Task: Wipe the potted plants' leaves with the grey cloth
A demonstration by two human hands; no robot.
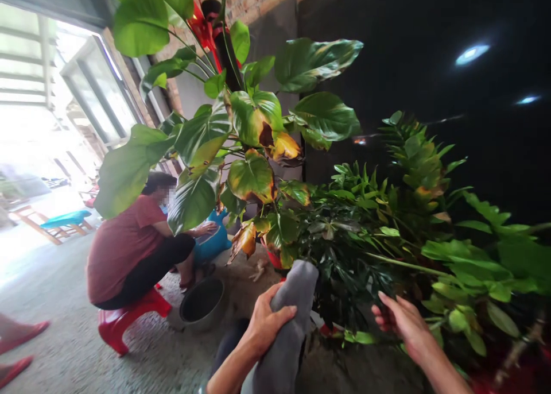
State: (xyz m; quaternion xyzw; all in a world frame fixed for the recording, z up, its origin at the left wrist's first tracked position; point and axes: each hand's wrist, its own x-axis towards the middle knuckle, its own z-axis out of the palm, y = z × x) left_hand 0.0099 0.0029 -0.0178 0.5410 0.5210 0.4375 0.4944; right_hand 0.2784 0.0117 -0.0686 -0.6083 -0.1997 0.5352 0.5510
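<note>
My left hand (270, 320) is wrapped round a grey cloth (297, 302), thumb across its front, with one end standing up and the rest hanging toward me. My right hand (402, 323) is at the dark lower leaves of the leafy plants (344, 244). Its fingers are loosely curled with a gap to the thumb, and nothing shows in them; contact with a leaf is unclear. In front of me stands a tall plant with broad glossy leaves (253, 178), several browned and yellowed at the edges. A red pot (272, 257) shows partly beneath it.
To the left, a person in a red shirt (123, 242) sits on a red plastic stool (133, 319), one hand on a blue bag (213, 239). A dark basin (202, 302) stands on the concrete floor (73, 285). Another person's feet (19, 342) show at the left edge.
</note>
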